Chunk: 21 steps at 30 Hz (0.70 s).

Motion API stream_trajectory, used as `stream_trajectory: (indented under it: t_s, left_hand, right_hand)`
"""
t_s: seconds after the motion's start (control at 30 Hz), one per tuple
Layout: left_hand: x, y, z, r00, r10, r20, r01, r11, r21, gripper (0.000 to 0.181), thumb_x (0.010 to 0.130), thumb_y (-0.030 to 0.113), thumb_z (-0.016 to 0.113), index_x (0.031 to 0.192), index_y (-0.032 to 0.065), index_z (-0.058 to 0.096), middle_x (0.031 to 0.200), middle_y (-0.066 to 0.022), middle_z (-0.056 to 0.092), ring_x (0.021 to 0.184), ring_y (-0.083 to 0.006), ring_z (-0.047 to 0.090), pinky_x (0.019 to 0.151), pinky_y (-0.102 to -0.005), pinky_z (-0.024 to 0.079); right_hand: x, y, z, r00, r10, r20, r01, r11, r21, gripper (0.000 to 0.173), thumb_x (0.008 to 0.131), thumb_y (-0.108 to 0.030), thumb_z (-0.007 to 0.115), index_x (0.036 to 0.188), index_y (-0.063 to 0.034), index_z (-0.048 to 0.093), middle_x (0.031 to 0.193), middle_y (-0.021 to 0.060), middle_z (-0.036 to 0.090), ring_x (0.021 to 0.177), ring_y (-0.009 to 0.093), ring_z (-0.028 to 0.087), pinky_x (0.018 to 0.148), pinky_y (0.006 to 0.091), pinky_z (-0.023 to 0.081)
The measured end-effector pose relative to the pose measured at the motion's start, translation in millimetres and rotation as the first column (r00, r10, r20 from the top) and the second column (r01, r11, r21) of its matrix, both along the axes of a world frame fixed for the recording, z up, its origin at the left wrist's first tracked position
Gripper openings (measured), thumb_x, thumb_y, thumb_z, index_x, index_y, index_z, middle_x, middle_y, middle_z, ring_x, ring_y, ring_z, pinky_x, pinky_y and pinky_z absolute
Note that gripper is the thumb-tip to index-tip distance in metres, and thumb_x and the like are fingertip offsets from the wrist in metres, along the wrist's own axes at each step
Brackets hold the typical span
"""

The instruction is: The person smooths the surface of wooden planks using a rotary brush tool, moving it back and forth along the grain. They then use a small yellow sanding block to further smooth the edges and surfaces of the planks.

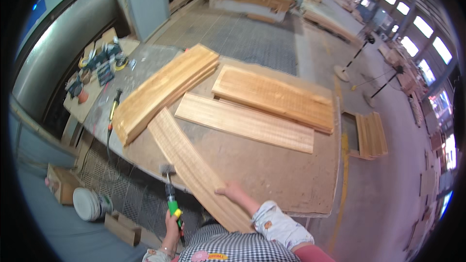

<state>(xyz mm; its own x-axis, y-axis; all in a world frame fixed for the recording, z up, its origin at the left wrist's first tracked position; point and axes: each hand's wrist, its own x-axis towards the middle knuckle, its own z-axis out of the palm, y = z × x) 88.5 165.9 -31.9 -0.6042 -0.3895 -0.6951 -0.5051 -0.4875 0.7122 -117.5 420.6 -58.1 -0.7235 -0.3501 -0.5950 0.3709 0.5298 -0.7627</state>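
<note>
My left hand (172, 222) grips a green straight grinder (172, 203) with a yellow part near its grip. The grinder's tip carries a greyish sanding head (167, 169), close to the left edge of a long wooden board (193, 163). That board lies slantwise, its near end at my checked apron (240, 249) and its far end by a stack of boards. Across the board's right side lies my right hand (233, 192), holding it; some of the fingers are hidden. Farther off, a pale board (247, 122) rests on the table beside a thicker wooden panel (273, 96).
The boards lie on a worktable (291, 178). A stack of boards (165, 92) stands at its left, near a yellow corded tool (115, 105) and assorted small tools (105, 69). A white bucket (89, 203) is on the floor. Stand fans (344, 72) and wooden pieces (371, 134) are rightward.
</note>
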Motion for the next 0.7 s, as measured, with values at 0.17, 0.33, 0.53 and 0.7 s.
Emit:
stream_trajectory:
  t_s: [0.17,0.33,0.53,0.7]
  left_hand:
    - [-17,-22,-18,0.981,-0.175,0.08,0.177,0.984,-0.01,0.025,0.099,0.018,0.05,0.124,0.0166,0.051,0.087,-0.0065,0.058,0.052,-0.0182,0.054,0.043,-0.031,0.045]
    - [-24,-37,-39,0.985,-0.173,0.004,0.173,0.985,-0.004,0.027,0.097,0.019,0.06,0.122,0.0182,0.05,0.071,-0.0047,0.052,0.048,-0.017,0.054,0.04,-0.0311,0.042]
    - [-39,-50,-43,0.968,-0.249,0.02,0.249,0.969,0.004,0.027,0.097,0.017,0.061,0.122,0.0182,0.049,0.071,-0.0046,0.053,0.048,-0.016,0.053,0.042,-0.0307,0.042]
    - [-48,-56,-39,0.961,-0.276,0.013,0.275,0.96,0.043,0.026,0.097,0.017,0.063,0.119,0.0171,0.049,0.073,-0.0037,0.053,0.05,-0.0156,0.053,0.042,-0.0304,0.043]
  right_hand:
    - [16,5,77,0.928,0.067,-0.368,0.043,0.958,0.282,0.051,0.077,-0.046,0.086,0.115,-0.0119,0.08,0.114,0.0175,0.073,0.107,0.036,0.069,0.092,0.0433,0.055]
    - [24,79,141,0.855,-0.06,-0.516,0.196,0.957,0.215,0.041,0.073,-0.036,0.09,0.101,-0.0076,0.081,0.097,0.0125,0.067,0.091,0.03,0.066,0.083,0.0408,0.054]
    - [63,165,201,0.507,-0.551,-0.663,0.545,0.801,-0.248,0.02,0.067,-0.012,0.087,0.075,-0.0004,0.072,0.077,0.0033,0.053,0.073,0.016,0.053,0.065,0.033,0.044]
    - [93,178,228,0.217,-0.95,-0.226,0.519,0.308,-0.798,0.051,0.092,-0.005,0.071,0.139,-0.0005,0.054,0.121,0.0095,0.064,0.108,0.023,0.064,0.092,0.0371,0.054]
